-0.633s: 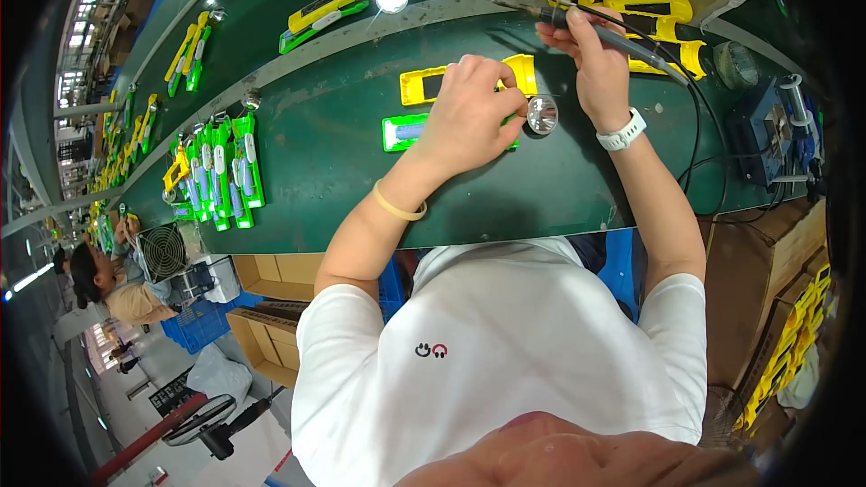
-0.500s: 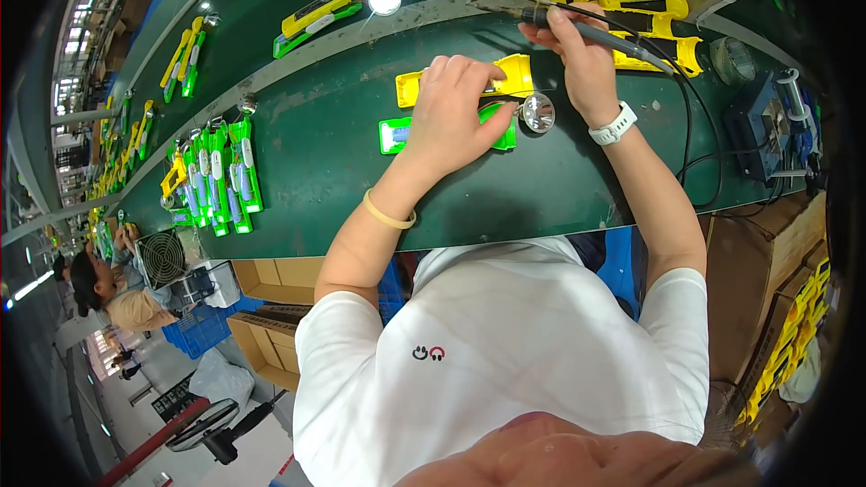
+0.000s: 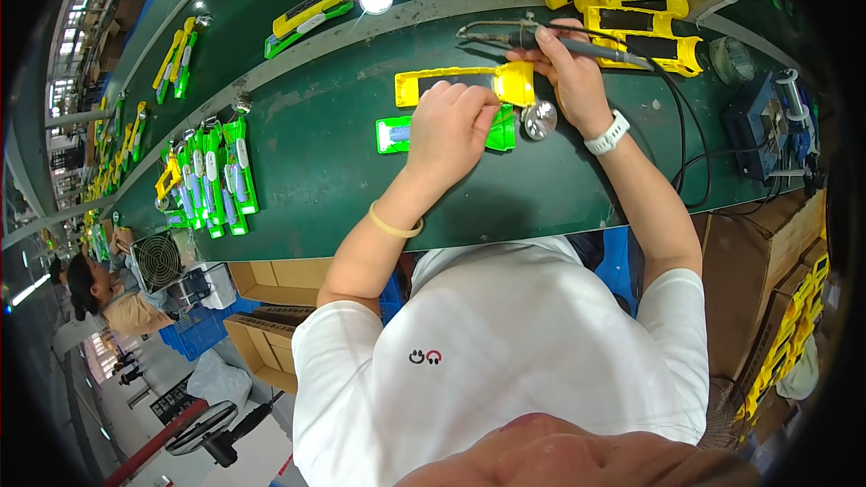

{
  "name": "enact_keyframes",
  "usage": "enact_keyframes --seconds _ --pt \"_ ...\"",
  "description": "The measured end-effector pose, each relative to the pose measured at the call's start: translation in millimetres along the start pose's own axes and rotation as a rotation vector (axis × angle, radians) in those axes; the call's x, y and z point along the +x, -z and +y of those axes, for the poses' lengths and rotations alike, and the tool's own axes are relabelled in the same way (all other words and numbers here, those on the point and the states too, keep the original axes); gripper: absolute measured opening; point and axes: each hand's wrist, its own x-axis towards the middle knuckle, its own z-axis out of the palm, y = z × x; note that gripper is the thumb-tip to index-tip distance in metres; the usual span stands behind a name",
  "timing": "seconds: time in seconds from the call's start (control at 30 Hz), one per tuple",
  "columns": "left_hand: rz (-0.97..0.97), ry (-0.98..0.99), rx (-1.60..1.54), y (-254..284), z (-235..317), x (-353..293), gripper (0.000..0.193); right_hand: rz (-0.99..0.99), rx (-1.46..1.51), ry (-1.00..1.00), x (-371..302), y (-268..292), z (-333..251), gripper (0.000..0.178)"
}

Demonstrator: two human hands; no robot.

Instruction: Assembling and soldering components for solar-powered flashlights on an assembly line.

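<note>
My right hand [image 3: 574, 81] grips a soldering iron [image 3: 606, 53], its tip pointing left above the yellow shell. My left hand [image 3: 451, 133] is closed in a pinch over the green flashlight half [image 3: 502, 131]; whatever its fingers hold is hidden. That green half lies flat, a battery showing at its left end. Just beyond it rests a yellow flashlight shell [image 3: 515, 84] with a dark panel, partly behind my left fingers. A round silver reflector [image 3: 540, 120] sits at the right end of the two halves, below my right hand.
Several green halves with batteries [image 3: 216, 176] lie in a group at left. Yellow shells [image 3: 622, 18] are piled at the far right. A lit flashlight [image 3: 325, 4] lies beyond the metal strip. The soldering station [image 3: 758, 131] and iron's cable [image 3: 683, 126] occupy the right side.
My left hand has drawn its fingers together from a spread pose and uncovered more of the yellow shell. My right hand has lowered slightly toward me with the soldering iron.
</note>
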Motion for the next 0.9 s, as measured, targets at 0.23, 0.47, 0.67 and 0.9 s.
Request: enact_keyframes --seconds 0.23,0.47,0.67,0.9 --pt "-0.082 0.048 0.009 10.3 -8.3 -2.4 0.005 0.082 -0.061 0.124 -48.9 13.0 -6.3 0.022" --pt "-0.261 0.028 -0.005 19.0 -8.6 7.4 0.003 -0.059 -0.172 0.09 -74.9 38.5 -20.2 0.023" --pt "-0.311 -0.005 0.094 14.9 -5.0 11.1 0.003 -0.094 -0.406 0.09 -74.6 45.1 -13.5 0.021" --pt "-0.349 0.007 0.13 16.5 0.3 15.5 0.007 -0.174 -0.533 0.139 -65.0 44.1 -10.2 0.021"
